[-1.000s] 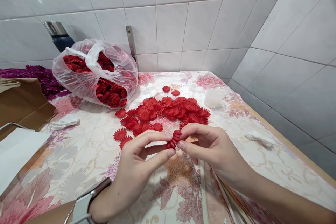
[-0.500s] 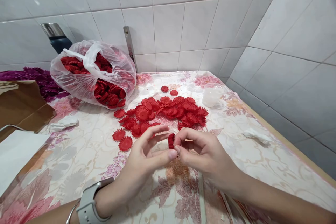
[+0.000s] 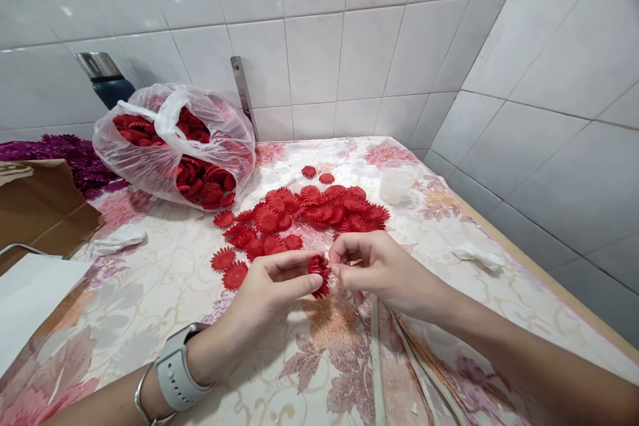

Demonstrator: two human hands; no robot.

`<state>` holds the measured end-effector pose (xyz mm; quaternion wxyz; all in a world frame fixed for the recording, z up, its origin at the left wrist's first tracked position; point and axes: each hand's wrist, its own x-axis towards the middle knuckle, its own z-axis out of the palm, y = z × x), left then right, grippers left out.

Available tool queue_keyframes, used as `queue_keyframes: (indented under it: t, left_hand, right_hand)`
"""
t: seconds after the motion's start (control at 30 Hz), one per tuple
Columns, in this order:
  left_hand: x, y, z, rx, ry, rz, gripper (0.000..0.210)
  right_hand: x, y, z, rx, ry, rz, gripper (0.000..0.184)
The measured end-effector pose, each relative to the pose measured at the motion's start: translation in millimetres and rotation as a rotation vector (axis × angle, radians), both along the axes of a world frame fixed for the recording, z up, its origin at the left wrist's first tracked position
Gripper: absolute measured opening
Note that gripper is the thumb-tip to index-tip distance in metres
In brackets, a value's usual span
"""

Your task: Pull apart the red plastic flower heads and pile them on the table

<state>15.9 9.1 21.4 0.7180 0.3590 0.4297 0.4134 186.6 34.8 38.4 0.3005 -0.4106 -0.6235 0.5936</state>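
Note:
Between the thumb and fingers of my left hand (image 3: 269, 293) is a red artificial flower piece (image 3: 319, 273) with notched petals, turned on its edge. My right hand (image 3: 374, 269) is just to the right of it, thumb and forefinger pinched together close to the flower's face. Whatever the right fingertips may hold is too small to make out. Right behind both hands spreads a pile of similar red flower pieces (image 3: 329, 210), some lying singly at its left side. A brownish grainy patch (image 3: 332, 319) shows on the cloth below the fingers.
A knotted clear plastic bag (image 3: 239, 146) full of red pieces stands back left, before a dark bottle (image 3: 112, 86). Purple flowers (image 3: 60, 153) and a cardboard box (image 3: 40, 203) are at left. A translucent cup (image 3: 397, 183), crumpled tissue (image 3: 479, 257) and thin strips (image 3: 378, 373) lie rightward.
My left thumb and fingers have closed on the flower piece, which was at the right fingertips before. The right fingertips have come slightly away from it. The view has shifted a little.

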Motion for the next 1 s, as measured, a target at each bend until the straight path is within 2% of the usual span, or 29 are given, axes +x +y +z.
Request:
queue_keyframes:
  t: [0.3, 0.47, 0.63, 0.8, 1.0]
  left_hand:
    - [2, 3, -0.1, -0.028, -0.006, 0.029, 0.016]
    - [1, 5, -0.8, -0.061, 0.014, 0.067, 0.028]
    - [-1, 7, -3.7, -0.022, 0.06, 0.067, 0.033]
    - [1, 5, -1.8, -0.002, 0.049, 0.021, 0.035]
    - [4, 1, 3.2, 0.076, 0.163, -0.036, 0.022]
  right_hand:
    - [-1, 7, -9.8, 0.057, -0.053, -0.041, 0.011]
    - [0, 8, -9.3, 0.016, 0.016, -0.046, 0.015]
    - [3, 9, -9.0, -0.017, -0.032, 0.004, 0.015]
    - [3, 10, -12.3, -0.093, 0.095, 0.105, 0.016]
    - [-1, 4, -10.9, 0.007, 0.038, 0.158, 0.011]
